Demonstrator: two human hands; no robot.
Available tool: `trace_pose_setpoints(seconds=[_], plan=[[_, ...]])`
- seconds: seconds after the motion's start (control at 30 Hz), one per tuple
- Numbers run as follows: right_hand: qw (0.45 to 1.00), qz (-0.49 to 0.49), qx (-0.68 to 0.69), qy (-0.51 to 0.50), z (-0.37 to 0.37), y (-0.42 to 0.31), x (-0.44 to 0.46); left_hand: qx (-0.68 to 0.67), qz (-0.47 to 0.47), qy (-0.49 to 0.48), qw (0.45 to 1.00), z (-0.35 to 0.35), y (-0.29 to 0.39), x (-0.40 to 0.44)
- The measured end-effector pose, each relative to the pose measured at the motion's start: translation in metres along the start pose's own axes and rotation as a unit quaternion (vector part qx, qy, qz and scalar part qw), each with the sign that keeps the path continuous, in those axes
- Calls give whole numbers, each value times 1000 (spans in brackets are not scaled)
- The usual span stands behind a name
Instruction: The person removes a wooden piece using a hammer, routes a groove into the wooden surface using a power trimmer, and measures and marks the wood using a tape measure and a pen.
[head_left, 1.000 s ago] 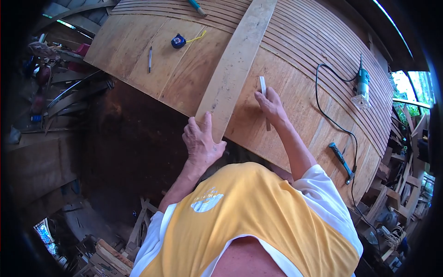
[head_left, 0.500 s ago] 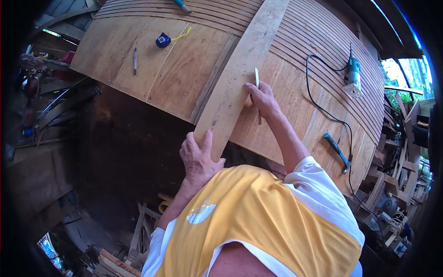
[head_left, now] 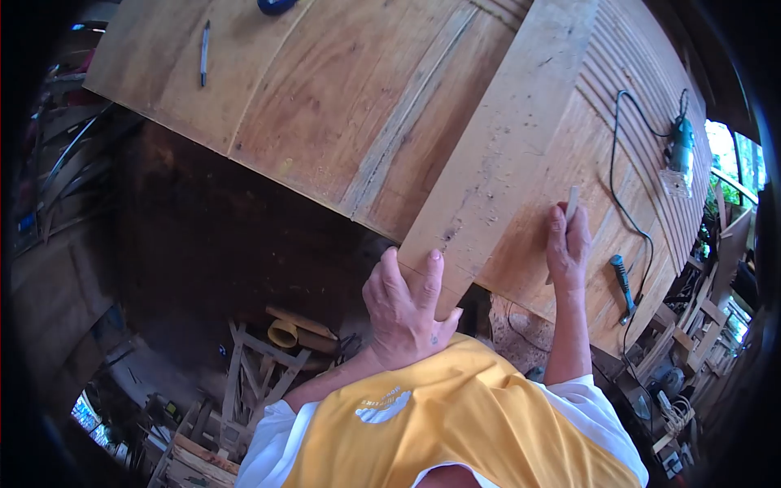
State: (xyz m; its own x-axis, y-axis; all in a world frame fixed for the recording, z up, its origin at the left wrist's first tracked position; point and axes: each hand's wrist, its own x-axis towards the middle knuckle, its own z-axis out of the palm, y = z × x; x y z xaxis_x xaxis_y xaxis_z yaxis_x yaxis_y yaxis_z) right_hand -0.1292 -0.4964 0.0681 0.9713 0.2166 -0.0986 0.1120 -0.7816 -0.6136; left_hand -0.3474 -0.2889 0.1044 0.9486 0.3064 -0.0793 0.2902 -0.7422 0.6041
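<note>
My left hand (head_left: pixel 407 313) holds the near end of a long, flat wooden board (head_left: pixel 504 146), its fingers on top and spread, the thumb at the right edge. The board lies across a large wooden panel (head_left: pixel 325 106) and extends to the far side. To the right of the board, my right hand (head_left: pixel 569 244) is closed round a thin, pale strip (head_left: pixel 573 202), which stands out above and below the fingers. A pen (head_left: pixel 204 54) lies on the panel at the left, and a dark blue tape measure (head_left: pixel 277 6) is cut off by the top edge.
A green power tool (head_left: pixel 682 150) with a black cord rests on the ribbed right part of the panel. Nearer lies a hammer (head_left: pixel 623 285) with a blue-green handle. Scrap wood (head_left: pixel 203 459) and a yellow round object (head_left: pixel 283 333) are below, with more clutter at the right.
The view has shifted closer to the board's near end. My right hand has moved away from the board's edge to the right with the strip. My left hand stays on the board's end.
</note>
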Motion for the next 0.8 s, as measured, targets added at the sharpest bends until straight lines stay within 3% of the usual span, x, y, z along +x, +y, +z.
trace_pose_setpoints(seconds=[0.23, 0.33, 0.47, 0.8], plan=[[999, 14, -35, 32, 12, 19, 1, -21, -18, -9, 1000, 8, -18, -9], [999, 14, 28, 38, 10, 5, 1, -17, -17, -8, 1000, 3, -22, -11], [997, 70, 11, 16, 9, -12, 1, 28, -16, 10, 999, -15, -34, -6], [998, 7, 47, 32, -8, -6, -3, 136, -36, 19, 990, -13, -50, 7]])
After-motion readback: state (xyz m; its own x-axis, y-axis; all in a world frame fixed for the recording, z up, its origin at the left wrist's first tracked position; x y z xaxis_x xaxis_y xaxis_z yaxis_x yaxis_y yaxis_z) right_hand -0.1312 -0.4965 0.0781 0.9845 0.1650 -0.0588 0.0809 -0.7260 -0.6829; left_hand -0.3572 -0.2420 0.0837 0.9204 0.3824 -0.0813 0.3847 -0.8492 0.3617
